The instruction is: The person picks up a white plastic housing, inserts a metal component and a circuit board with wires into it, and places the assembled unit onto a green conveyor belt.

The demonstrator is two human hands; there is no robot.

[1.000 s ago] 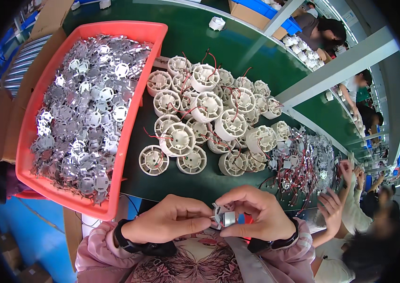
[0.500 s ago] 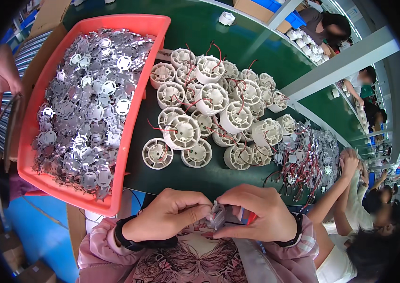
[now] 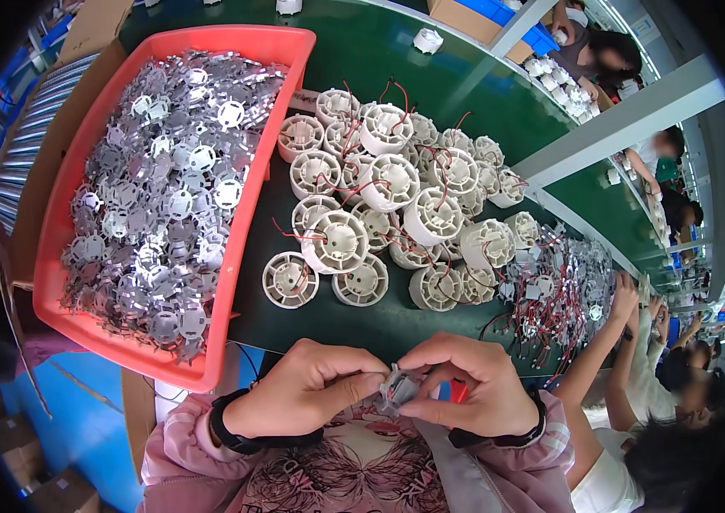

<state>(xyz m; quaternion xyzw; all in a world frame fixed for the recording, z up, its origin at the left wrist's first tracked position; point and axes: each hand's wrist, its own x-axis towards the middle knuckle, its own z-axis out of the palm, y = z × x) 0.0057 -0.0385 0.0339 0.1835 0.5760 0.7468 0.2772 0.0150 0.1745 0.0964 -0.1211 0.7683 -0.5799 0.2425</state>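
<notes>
My left hand pinches a small grey metal plate between thumb and forefinger, in front of my chest. On the plate's other side, my right hand grips it with thumb and fingertips. The plate looks folded or tilted, and my fingers cover part of it. Something red shows beneath my right fingers; its kind I cannot make out. Left of my hands, a red-orange bin is heaped with loose metal plates of the same shiny kind.
White round plastic housings with red and dark wires are piled beyond my hands on the green table. Metal plates with red wires lie at the right, near a co-worker's arm. A grey metal frame post crosses the right side.
The metal plate has turned between my fingers and shows a broader face. At the far left, another person's hand has moved down with a dark strap-like thing. More white housings show at the top.
</notes>
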